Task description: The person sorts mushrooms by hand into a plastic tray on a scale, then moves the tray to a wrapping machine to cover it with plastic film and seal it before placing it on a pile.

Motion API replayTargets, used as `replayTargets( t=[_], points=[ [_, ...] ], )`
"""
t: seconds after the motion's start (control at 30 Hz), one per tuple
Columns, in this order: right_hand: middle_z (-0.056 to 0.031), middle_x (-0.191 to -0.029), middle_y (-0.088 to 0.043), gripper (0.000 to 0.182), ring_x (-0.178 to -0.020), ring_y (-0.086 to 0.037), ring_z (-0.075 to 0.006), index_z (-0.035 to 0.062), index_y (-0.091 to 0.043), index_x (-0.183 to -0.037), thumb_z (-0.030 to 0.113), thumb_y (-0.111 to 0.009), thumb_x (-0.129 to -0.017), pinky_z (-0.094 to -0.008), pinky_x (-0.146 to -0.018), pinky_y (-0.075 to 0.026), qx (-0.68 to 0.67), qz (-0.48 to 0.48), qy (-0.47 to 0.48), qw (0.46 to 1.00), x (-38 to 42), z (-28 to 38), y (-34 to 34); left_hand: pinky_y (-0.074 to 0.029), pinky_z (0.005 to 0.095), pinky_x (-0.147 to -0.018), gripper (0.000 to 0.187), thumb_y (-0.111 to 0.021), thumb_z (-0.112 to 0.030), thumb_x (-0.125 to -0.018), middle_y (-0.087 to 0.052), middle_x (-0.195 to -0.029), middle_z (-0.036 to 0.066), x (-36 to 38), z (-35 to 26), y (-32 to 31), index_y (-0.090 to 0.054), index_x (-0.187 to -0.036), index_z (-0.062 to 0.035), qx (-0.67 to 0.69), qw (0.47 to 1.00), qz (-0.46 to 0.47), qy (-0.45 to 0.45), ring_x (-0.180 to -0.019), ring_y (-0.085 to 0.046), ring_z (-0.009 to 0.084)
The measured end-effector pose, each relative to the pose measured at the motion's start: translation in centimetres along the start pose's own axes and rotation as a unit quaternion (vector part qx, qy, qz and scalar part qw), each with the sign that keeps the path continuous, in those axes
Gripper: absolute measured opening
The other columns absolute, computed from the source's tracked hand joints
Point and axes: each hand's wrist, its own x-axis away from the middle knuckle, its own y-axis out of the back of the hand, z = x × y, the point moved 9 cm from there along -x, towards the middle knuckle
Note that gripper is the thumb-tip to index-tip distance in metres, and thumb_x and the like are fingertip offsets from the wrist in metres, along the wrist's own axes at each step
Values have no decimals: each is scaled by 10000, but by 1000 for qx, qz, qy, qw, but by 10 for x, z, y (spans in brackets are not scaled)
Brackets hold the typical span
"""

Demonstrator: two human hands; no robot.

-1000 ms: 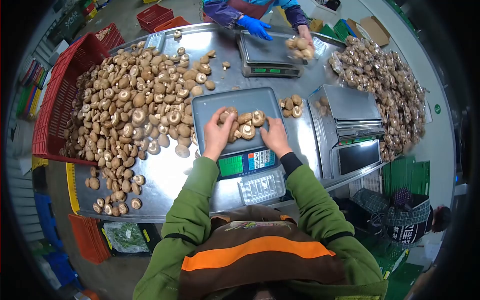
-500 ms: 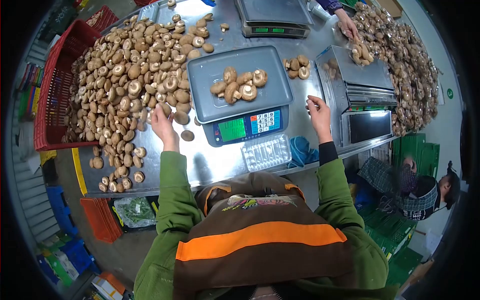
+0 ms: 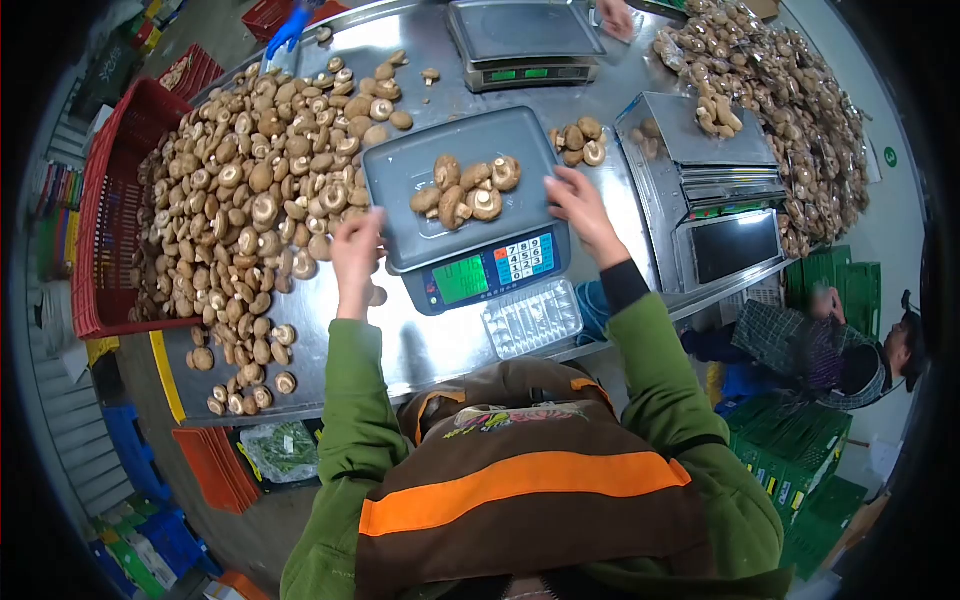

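My left hand (image 3: pixel 357 255) is beside the left rim of the grey scale tray (image 3: pixel 400 250), fingers bent and partly spread, overlapping the mushroom pile's edge. Across the tray, my right hand (image 3: pixel 588 215) is open, its fingertips right at the right rim. A small cluster of brown mushrooms (image 3: pixel 452 205) lies in the middle of the tray, some stems up. Below it, the scale's green display (image 3: pixel 461 281) and keypad (image 3: pixel 524 258) face me. A loose mushroom (image 3: pixel 378 296) sits under my left wrist. The clear plastic punnet (image 3: pixel 532 318) rests at the table's front edge.
A large mushroom pile (image 3: pixel 262 177) spills from a red crate (image 3: pixel 112 200) at left. To the right stand a steel machine (image 3: pixel 700 160) and bagged mushrooms (image 3: pixel 800 110). A second scale (image 3: pixel 525 45) stands at the back. A co-worker's blue glove (image 3: pixel 288 32) and another person's hand (image 3: pixel 614 18) reach in.
My left hand has moved from the pile to the tray's left rim, my right hand inward to its right rim. The other person's hand has left the mushroom bag on the steel machine.
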Motion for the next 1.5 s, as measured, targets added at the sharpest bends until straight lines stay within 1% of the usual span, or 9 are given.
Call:
replayTargets(
  t=[0.1,0.23,0.47,0.6,0.77,0.9,1.17,1.43,1.5],
  points=[
    [-247,-1208,-554,854,-1139,-548,-324,-34,-458,-1327,603,-645,-789,-388,-968,-436,87,-1,-16,996,-31,11,-38,-480,240,-570,895,-845,-398,-660,-602,-849,60,-7,-19,-58,-452,-1299,90,-269,949,127,-104,-711,-580,130],
    [-254,-1210,-530,792,-1135,-520,-416,-6,-545,-1237,588,-683,-731,-432,-1000,-403,219,-75,19,973,-57,-4,-67,-488,282,-724,1113,-927,-392,-522,-569,-915,91,-23,-18,-85,-377,-1338,127,-274,943,173,-74,-808,-573,172],
    [-236,-1157,-536,720,-1111,-520,-379,-7,-538,-1230,501,-714,-752,-412,-973,-411,132,-155,88,975,-10,12,9,-487,289,-709,1030,-918,-256,-567,-542,-855,80,27,-52,-139,-354,-1353,98,-278,927,157,-195,-794,-569,174],
    [-257,-1165,-562,730,-1092,-556,-355,-43,-531,-1234,476,-724,-758,-397,-945,-440,111,-182,90,973,13,-1,95,-488,294,-709,1047,-899,-373,-583,-568,-859,98,78,-52,-210,-363,-1344,106,-257,921,197,-215,-779,-569,188],
    [-228,-1082,-640,672,-990,-630,-289,-87,-566,-1177,422,-735,-771,-351,-859,-496,100,-221,23,970,38,-46,182,-468,378,-929,1034,-899,-304,-578,-559,-1157,303,118,-10,-299,-349,-1317,165,-282,908,272,-147,-1075,-580,381],
    [-218,-1119,-624,683,-1009,-618,-245,-128,-529,-1199,353,-758,-772,-328,-869,-491,33,-203,-24,978,24,-103,208,-451,405,-902,929,-843,-204,-670,-495,-1153,269,135,1,-326,-320,-1364,121,-258,907,195,-268,-1058,-527,388],
    [-177,-1153,-610,665,-1032,-602,-222,-60,-509,-1254,288,-785,-759,-303,-871,-488,-81,-167,-61,981,-11,-148,196,-476,421,-784,749,-801,-159,-715,-485,-1033,224,129,45,-353,-422,-1339,7,-355,886,189,-231,-893,-551,376],
    [-217,-1165,-554,716,-1100,-527,-318,-45,-502,-1228,358,-796,-714,-394,-948,-417,83,-296,8,951,-43,-169,196,-443,483,-870,717,-696,-65,-776,-453,-1114,321,105,83,-384,-300,-1372,-6,-389,896,159,-143,-995,-513,477],
    [-218,-1159,-599,727,-1090,-579,-265,-76,-499,-1244,377,-782,-751,-343,-950,-441,128,-312,40,941,-53,-163,197,-428,478,-902,757,-690,-89,-795,-444,-1141,341,92,88,-388,-253,-1404,21,-399,897,129,-137,-1026,-506,478]
  ],
)
